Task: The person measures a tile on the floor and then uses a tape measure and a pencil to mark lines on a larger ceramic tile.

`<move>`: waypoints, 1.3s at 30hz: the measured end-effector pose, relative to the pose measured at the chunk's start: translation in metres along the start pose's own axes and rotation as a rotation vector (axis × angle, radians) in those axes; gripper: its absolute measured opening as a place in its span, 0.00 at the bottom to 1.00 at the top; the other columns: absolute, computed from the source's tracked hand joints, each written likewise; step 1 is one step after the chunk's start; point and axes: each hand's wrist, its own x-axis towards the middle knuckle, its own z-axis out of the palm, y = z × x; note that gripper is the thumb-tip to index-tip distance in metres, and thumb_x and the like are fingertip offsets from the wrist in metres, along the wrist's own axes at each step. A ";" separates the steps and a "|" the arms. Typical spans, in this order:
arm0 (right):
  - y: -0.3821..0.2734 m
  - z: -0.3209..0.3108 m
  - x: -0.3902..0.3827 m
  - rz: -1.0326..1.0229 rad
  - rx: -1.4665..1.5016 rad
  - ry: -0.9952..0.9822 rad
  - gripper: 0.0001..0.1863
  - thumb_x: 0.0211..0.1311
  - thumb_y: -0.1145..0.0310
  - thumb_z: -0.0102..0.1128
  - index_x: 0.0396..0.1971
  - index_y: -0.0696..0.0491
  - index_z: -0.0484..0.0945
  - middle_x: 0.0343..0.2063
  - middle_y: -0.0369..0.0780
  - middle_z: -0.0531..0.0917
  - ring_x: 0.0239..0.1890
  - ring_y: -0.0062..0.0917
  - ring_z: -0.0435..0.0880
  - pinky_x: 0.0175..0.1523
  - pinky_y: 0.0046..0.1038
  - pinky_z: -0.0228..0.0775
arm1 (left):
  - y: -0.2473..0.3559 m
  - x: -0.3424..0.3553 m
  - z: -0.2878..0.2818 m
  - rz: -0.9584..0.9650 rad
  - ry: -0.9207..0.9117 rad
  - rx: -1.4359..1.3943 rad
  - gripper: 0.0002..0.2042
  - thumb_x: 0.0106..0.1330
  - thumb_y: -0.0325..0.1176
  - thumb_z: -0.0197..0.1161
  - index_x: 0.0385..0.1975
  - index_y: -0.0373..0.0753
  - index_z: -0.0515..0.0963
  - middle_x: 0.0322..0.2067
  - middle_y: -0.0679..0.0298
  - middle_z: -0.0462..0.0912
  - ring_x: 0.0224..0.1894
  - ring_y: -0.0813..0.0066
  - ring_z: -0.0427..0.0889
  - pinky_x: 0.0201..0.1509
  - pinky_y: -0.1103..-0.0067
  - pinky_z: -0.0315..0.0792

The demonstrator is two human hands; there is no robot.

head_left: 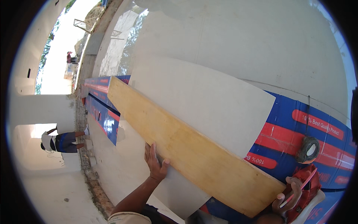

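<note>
A long wooden board point(179, 143) lies slantwise over a large pale grey tile sheet point(209, 97). My left hand point(156, 163) presses flat against the board's near edge, fingers stretched and thumb spread. At the board's right end, my right hand point(289, 196) is closed around a thin pink pencil point(300, 186) with a pale tip; its fingers touch or nearly touch the board's corner. Red cloth point(311, 179) lies beside that hand. Just beyond is a round black device point(308, 150) with a white face and a cord loop, perhaps a tape measure.
Blue and red printed cardboard point(283, 130) is under the tile, with another strip point(102, 117) at the left. A smooth grey floor point(261, 41) stretches beyond. To the left, another person point(65, 142) stands by a wall; a further person point(71, 58) is outside the opening.
</note>
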 end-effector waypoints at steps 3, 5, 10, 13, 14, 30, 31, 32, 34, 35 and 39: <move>-0.006 0.002 0.009 0.002 -0.057 -0.008 0.29 0.67 0.46 0.51 0.47 0.61 0.65 0.34 0.50 0.79 0.35 0.38 0.79 0.39 0.39 0.73 | 0.000 -0.010 0.001 -0.052 -0.016 0.006 0.42 0.66 0.61 0.48 0.68 0.30 0.51 0.67 0.35 0.50 0.70 0.38 0.48 0.70 0.54 0.40; -0.005 0.006 0.007 0.006 -0.030 0.027 0.30 0.67 0.46 0.52 0.48 0.61 0.65 0.35 0.50 0.79 0.35 0.38 0.79 0.41 0.40 0.73 | -0.006 -0.013 0.003 -0.043 0.000 0.003 0.42 0.66 0.60 0.47 0.68 0.30 0.51 0.68 0.36 0.49 0.70 0.39 0.47 0.70 0.55 0.40; -0.002 0.001 0.005 0.001 0.002 0.057 0.30 0.66 0.47 0.54 0.50 0.61 0.64 0.37 0.50 0.79 0.38 0.39 0.80 0.45 0.42 0.73 | -0.005 -0.014 0.007 -0.025 0.012 0.000 0.40 0.68 0.58 0.46 0.69 0.29 0.49 0.68 0.38 0.49 0.71 0.41 0.47 0.71 0.56 0.40; 0.000 0.000 0.004 0.006 0.004 0.070 0.30 0.66 0.49 0.55 0.52 0.61 0.63 0.38 0.51 0.79 0.39 0.40 0.80 0.46 0.42 0.73 | 0.000 -0.013 0.008 -0.032 0.040 -0.037 0.40 0.68 0.58 0.45 0.69 0.30 0.49 0.68 0.38 0.49 0.71 0.42 0.47 0.71 0.56 0.39; -0.001 0.001 0.004 -0.018 0.019 0.059 0.28 0.67 0.53 0.55 0.52 0.61 0.63 0.40 0.52 0.78 0.42 0.40 0.79 0.49 0.43 0.72 | -0.002 -0.014 0.004 -0.034 0.053 -0.035 0.40 0.69 0.58 0.45 0.69 0.30 0.49 0.68 0.38 0.49 0.71 0.42 0.47 0.72 0.56 0.39; -0.108 -0.027 0.083 -0.084 -0.213 0.195 0.35 0.74 0.43 0.32 0.49 0.64 0.72 0.19 0.35 0.70 0.19 0.19 0.66 0.23 0.22 0.57 | -0.002 -0.007 0.019 -0.584 0.232 0.004 0.28 0.72 0.40 0.44 0.66 0.27 0.53 0.68 0.42 0.52 0.72 0.47 0.46 0.72 0.56 0.39; -0.127 -0.009 0.100 -0.085 -0.046 0.154 0.32 0.73 0.46 0.36 0.46 0.63 0.73 0.19 0.35 0.70 0.20 0.17 0.66 0.23 0.21 0.57 | -0.002 -0.009 0.020 -0.583 0.218 0.029 0.28 0.72 0.40 0.44 0.66 0.27 0.54 0.68 0.42 0.52 0.72 0.47 0.46 0.72 0.56 0.39; -0.147 0.012 0.115 -0.081 0.119 0.109 0.28 0.73 0.48 0.40 0.43 0.63 0.73 0.19 0.34 0.70 0.20 0.16 0.67 0.23 0.21 0.58 | -0.001 -0.010 0.020 -0.582 0.201 0.056 0.27 0.72 0.39 0.44 0.65 0.27 0.55 0.68 0.41 0.52 0.72 0.47 0.46 0.72 0.56 0.39; -0.175 0.051 0.143 -0.038 0.379 -0.080 0.20 0.71 0.54 0.48 0.37 0.60 0.72 0.20 0.34 0.72 0.20 0.14 0.68 0.24 0.19 0.59 | 0.000 -0.010 0.018 -0.589 0.185 0.056 0.27 0.72 0.39 0.44 0.64 0.27 0.56 0.68 0.40 0.52 0.72 0.46 0.45 0.72 0.55 0.39; -0.185 0.071 0.157 0.003 0.476 -0.218 0.16 0.70 0.58 0.52 0.34 0.59 0.71 0.20 0.34 0.72 0.20 0.13 0.69 0.24 0.18 0.60 | 0.002 -0.010 0.016 -0.592 0.179 0.058 0.26 0.72 0.39 0.43 0.64 0.27 0.57 0.67 0.40 0.52 0.72 0.46 0.45 0.72 0.55 0.39; -0.237 0.175 0.221 0.241 0.580 -0.570 0.15 0.64 0.60 0.62 0.31 0.58 0.77 0.19 0.33 0.74 0.19 0.11 0.69 0.24 0.17 0.62 | 0.005 -0.005 0.020 -0.584 0.192 0.062 0.26 0.72 0.39 0.43 0.64 0.27 0.58 0.67 0.39 0.52 0.72 0.45 0.46 0.71 0.54 0.40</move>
